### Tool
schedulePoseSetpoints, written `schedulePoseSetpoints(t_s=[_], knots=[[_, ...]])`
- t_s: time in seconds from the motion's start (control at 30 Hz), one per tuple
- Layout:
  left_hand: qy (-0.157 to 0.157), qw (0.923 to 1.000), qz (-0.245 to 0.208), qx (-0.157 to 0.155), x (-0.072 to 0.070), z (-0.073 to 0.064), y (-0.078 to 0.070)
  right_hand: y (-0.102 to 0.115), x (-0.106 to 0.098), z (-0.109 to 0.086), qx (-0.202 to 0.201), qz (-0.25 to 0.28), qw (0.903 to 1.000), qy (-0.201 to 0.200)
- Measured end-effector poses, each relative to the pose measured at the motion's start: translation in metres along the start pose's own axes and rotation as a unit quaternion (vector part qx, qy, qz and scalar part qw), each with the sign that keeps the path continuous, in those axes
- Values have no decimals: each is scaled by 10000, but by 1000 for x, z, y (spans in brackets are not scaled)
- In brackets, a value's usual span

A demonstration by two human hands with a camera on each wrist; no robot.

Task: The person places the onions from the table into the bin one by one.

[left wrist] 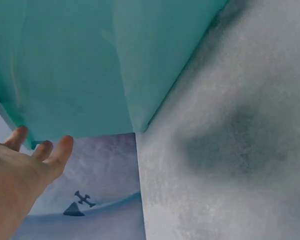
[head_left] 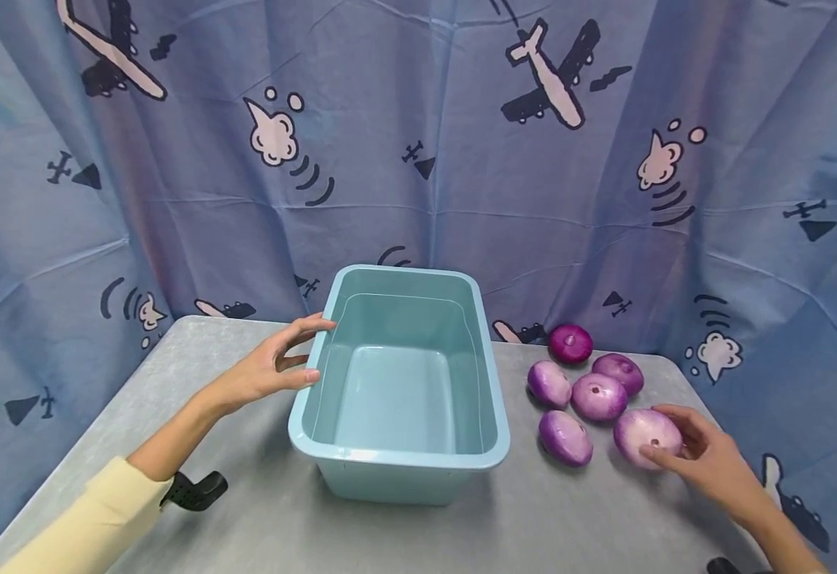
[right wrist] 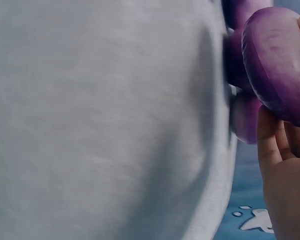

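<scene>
Five rounded, glossy purple onions (head_left: 599, 396) sit clustered on the grey tabletop (head_left: 232, 486), to the right of a light-blue, rectangular plastic bin (head_left: 404, 460). One more, a pale purple-and-white flattened onion (head_left: 642, 433), is at the cluster's near right side, gripped between the thumb and fingers of the right hand (head_left: 716, 458). The left hand (head_left: 264, 371), fingers loosely extended, touches the bin's left rim. Behind hangs a blue fabric curtain (head_left: 368, 119) printed with airplanes.
</scene>
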State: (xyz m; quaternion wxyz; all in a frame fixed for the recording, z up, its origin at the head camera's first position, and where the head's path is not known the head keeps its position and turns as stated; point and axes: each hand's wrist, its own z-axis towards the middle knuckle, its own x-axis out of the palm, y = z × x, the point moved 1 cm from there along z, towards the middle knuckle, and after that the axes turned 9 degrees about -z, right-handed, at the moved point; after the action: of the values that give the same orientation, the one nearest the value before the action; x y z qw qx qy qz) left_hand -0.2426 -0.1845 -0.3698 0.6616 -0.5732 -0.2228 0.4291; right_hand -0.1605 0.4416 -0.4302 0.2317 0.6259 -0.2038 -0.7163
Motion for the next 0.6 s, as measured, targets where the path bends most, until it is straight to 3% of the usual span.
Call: schedulePoseSetpoints(t_s=[0.17, 0.33, 0.6], knots=[[-95, 9999, -5, 45, -1, 1, 1, 4, -19, 3, -262, 481, 9973, -493], [-354, 9993, -105, 100, 0, 3, 2, 20, -32, 12, -724, 1010, 9882, -899], [-590, 9981, -126, 124, 5, 5, 5, 58, -30, 29, -1061, 1353, 9812, -871]])
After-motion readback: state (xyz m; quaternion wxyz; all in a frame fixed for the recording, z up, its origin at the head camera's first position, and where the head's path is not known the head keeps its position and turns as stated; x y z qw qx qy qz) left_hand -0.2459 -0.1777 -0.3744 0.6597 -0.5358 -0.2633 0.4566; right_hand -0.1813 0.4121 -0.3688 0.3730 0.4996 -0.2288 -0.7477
